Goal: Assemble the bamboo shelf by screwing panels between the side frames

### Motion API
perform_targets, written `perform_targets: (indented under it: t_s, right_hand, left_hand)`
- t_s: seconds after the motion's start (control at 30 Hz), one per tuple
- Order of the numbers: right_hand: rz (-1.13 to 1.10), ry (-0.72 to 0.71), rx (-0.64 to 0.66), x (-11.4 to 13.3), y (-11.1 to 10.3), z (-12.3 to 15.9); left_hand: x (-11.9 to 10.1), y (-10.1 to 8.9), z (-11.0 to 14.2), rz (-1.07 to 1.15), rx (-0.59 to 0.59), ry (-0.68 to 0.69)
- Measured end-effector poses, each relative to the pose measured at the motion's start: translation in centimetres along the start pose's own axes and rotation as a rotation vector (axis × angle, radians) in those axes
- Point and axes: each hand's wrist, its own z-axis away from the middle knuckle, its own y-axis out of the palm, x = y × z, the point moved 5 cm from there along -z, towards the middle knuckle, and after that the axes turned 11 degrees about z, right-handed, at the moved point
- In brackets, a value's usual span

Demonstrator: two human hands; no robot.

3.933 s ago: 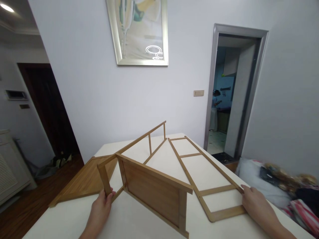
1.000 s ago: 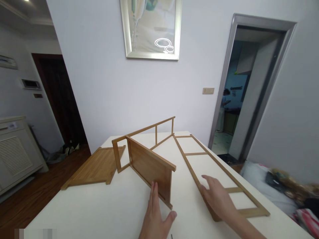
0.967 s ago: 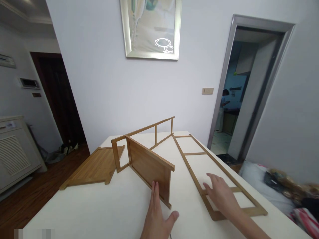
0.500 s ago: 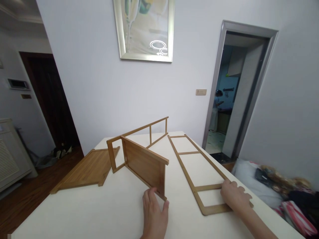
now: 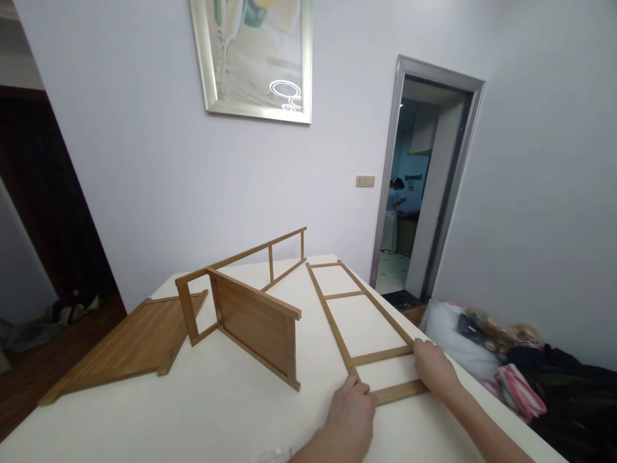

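Observation:
A ladder-shaped wooden side frame (image 5: pixel 345 296) lies flat on the white table (image 5: pixel 193 424), toward the right. My left hand (image 5: pixel 351 415) is closed around its near left corner. At the near right end, my right hand (image 5: pixel 436 368) grips the other long rail, and the corner there is hidden under it. Left of the frame, a wooden shelf panel (image 5: pixel 255 325) stands on its long edge. It is joined at its far end to a second side frame (image 5: pixel 270 257) standing on its side. Another shelf panel (image 5: pixel 130 347) lies flat at the table's left.
A small clear item (image 5: pixel 272 455) is at the table's near edge. Beyond the right edge are a white pillow-like bundle (image 5: pixel 453 334) and piled clothes (image 5: pixel 569 386). A framed picture (image 5: pixel 255 64) hangs on the wall. A person (image 5: pixel 393 212) stands beyond the doorway.
My left hand has left the standing panel and moved right onto the flat frame's near corner. My right hand has closed on the frame's right rail. The view has turned right.

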Motion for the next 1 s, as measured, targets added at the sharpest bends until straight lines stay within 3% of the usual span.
perform_targets:
  t_s: [0.13, 0.27, 0.37, 0.47, 0.57, 0.8, 1.0]
  right_hand:
    - [-0.074, -0.034, 0.018, -0.8, -0.3, -0.6]
    - [-0.217, -0.038, 0.034, -1.4, -2.4, -1.2]
    - [-0.654, -0.008, 0.092, -1.0, -5.1, -0.5]
    - [-1.051, -0.080, 0.085, 0.6, -8.5, 0.9]
    - [-1.215, -0.111, 0.020, 2.2, -11.6, 2.3]
    - [-1.344, -0.297, 0.018, 8.0, -16.9, 5.2]
    - [-1.329, -0.372, -0.021, 12.9, -18.6, 6.0]
  left_hand:
    - [0.1, -0.4, 1.2, -0.054, -0.041, 0.003]
    - [0.6, -1.8, 3.0, -0.044, -0.066, -0.069]
    - [0.6, -3.2, 3.9, -0.009, -0.107, -0.126]
    - [0.2, -4.4, 4.4, 0.029, -0.128, -0.196]
    - [-0.1, -4.9, 5.0, 0.052, -0.125, -0.234]
    - [1.1, -4.8, 6.7, 0.148, -0.183, -0.282]
    - [2.4, -4.8, 7.8, 0.233, -0.210, -0.329]
